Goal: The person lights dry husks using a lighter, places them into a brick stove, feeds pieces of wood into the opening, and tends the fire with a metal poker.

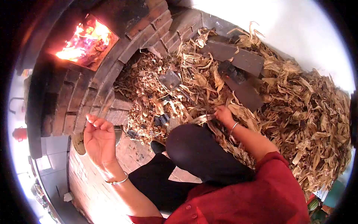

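My left hand [100, 140] is raised in front of the brick stove [80, 97], palm turned up. Its fingers are loosely bent and apart, and nothing lies in them. My right hand [224, 116] reaches into the dry corn husks [242, 112] beside my knee, its fingers curled round some of them; the fingertips are partly hidden. A fire [87, 41] burns brightly in the stove's square opening, up and to the left of both hands.
Dark flat boards [244, 93] lie on the husk heap [309, 123] at the right. Husk scraps and black pieces [162, 119] cover the floor by the stove. A white wall [283, 26] stands behind. At the far left is a red pot [20, 134].
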{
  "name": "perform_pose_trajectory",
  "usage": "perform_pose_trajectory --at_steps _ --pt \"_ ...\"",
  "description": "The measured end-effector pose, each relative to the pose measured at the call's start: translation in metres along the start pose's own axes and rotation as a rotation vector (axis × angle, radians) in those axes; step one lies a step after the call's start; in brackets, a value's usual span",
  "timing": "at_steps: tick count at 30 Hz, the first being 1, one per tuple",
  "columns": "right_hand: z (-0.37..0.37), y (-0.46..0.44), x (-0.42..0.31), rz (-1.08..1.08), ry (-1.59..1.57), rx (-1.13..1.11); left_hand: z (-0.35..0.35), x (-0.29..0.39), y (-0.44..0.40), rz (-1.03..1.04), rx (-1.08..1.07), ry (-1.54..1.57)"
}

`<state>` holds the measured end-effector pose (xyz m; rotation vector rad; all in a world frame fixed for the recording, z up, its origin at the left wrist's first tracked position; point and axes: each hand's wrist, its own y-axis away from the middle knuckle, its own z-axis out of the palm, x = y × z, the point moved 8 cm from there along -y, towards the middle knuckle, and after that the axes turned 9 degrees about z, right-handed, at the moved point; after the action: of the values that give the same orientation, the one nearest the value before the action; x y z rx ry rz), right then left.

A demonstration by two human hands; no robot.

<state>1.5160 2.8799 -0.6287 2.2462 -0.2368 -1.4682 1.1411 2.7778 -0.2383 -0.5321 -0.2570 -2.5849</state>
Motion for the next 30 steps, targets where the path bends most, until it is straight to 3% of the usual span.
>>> perform_pose_trajectory --at_steps 2,4,6,7,8,11,12,14,15,17,21,25,30 --pt "-0.029 -0.002 -0.002 0.151 -0.178 0.057 0.000 0.001 0.000 -0.004 -0.014 -0.007" --pt "-0.044 -0.004 -0.015 0.121 0.002 0.107 0.001 -0.001 0.000 -0.008 -0.008 0.004" --pt "-0.073 0.017 -0.052 -0.169 0.256 0.466 0.001 -0.002 0.002 -0.017 -0.001 0.014" --pt "-0.078 0.016 -0.050 -0.085 0.196 0.495 0.001 -0.002 0.001 -0.017 -0.008 0.015" --pt "-0.079 0.024 -0.050 -0.079 0.198 0.497 0.002 -0.002 0.001 -0.019 -0.014 0.016" --pt "-0.074 0.065 -0.075 -0.467 0.335 0.586 0.004 0.000 0.001 -0.013 -0.051 -0.011" --pt "-0.073 0.075 -0.071 -0.462 0.342 0.586 0.004 -0.001 0.001 -0.017 -0.046 -0.007" --pt "-0.059 0.104 -0.075 -0.535 0.155 0.341 0.004 0.000 0.002 -0.006 -0.007 0.004" --pt "-0.058 0.117 -0.068 -0.530 0.158 0.342 0.004 0.000 0.002 -0.003 -0.006 0.000" --pt "-0.024 0.123 -0.026 -0.138 0.394 -0.056 0.002 -0.001 0.000 -0.007 -0.014 -0.005" --pt "-0.012 0.130 0.014 -0.057 0.679 -0.014 0.005 -0.005 0.000 -0.025 -0.041 -0.015" --pt "-0.024 0.124 0.024 -0.020 0.667 0.003 0.001 -0.005 0.000 -0.005 -0.022 -0.017" --pt "-0.024 0.108 0.074 0.188 0.387 -0.125 0.003 -0.002 0.001 0.016 -0.061 -0.012"
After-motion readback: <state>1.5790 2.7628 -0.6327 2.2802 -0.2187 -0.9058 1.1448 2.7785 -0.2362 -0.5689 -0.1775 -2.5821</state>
